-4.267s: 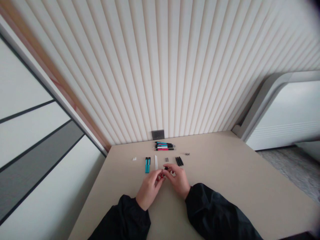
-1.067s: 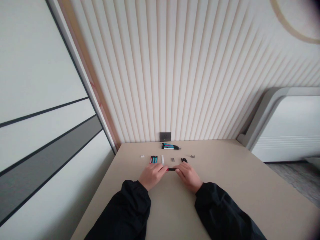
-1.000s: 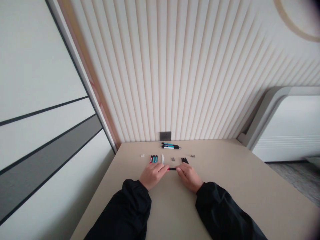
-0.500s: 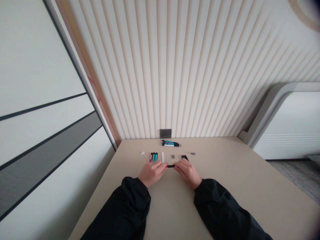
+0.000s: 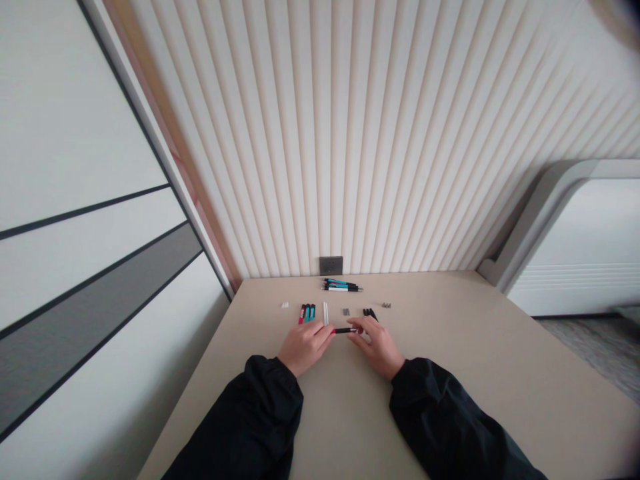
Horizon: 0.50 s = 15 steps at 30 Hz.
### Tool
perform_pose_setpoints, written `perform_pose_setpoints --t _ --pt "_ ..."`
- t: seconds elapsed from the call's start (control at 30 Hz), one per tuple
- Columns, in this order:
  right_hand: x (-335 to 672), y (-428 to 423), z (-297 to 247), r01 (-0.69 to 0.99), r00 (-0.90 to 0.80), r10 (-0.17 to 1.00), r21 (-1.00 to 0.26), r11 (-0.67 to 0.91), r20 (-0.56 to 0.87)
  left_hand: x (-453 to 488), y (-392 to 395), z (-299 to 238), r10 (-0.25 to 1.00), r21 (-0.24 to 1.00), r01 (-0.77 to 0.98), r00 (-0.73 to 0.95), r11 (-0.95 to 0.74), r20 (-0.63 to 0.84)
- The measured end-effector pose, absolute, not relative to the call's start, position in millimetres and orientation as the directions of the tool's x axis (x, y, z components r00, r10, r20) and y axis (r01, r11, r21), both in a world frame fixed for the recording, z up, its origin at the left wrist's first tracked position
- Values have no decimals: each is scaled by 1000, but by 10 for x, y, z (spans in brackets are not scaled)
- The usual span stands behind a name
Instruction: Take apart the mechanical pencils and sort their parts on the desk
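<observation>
Both my hands hold one black pen with a red end (image 5: 343,330) level just above the beige table (image 5: 450,360). My left hand (image 5: 305,346) pinches its red left end, and my right hand (image 5: 377,345) pinches its right end. Beyond my hands lies a row of pen parts: red and teal barrels (image 5: 307,313), white tubes (image 5: 325,312), small grey springs (image 5: 347,311), black grips (image 5: 371,313). Several whole pens (image 5: 341,286) lie near the wall.
A small white piece (image 5: 285,305) lies at the row's left end and a small grey piece (image 5: 387,305) at its right end. A dark wall socket (image 5: 331,265) sits behind the pens. A white unit (image 5: 575,247) stands at the right.
The red and black pen pieces once held close between my hands are now one long pen held at both ends. Over the last second my hands barely moved; the view tilted slightly.
</observation>
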State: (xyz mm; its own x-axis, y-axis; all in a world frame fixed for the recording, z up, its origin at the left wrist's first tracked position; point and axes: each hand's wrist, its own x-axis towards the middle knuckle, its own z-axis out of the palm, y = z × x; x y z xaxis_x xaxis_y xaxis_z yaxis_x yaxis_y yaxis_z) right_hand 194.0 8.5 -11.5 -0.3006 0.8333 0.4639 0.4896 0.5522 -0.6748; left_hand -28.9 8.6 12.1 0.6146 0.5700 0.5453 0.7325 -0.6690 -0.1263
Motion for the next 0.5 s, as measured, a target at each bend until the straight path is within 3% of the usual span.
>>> perform_pose_setpoints --t 0.5 --pt "1942 61 -107 490 -333 848 -693 529 412 -287 80 115 574 -126 733 616 -668 540"
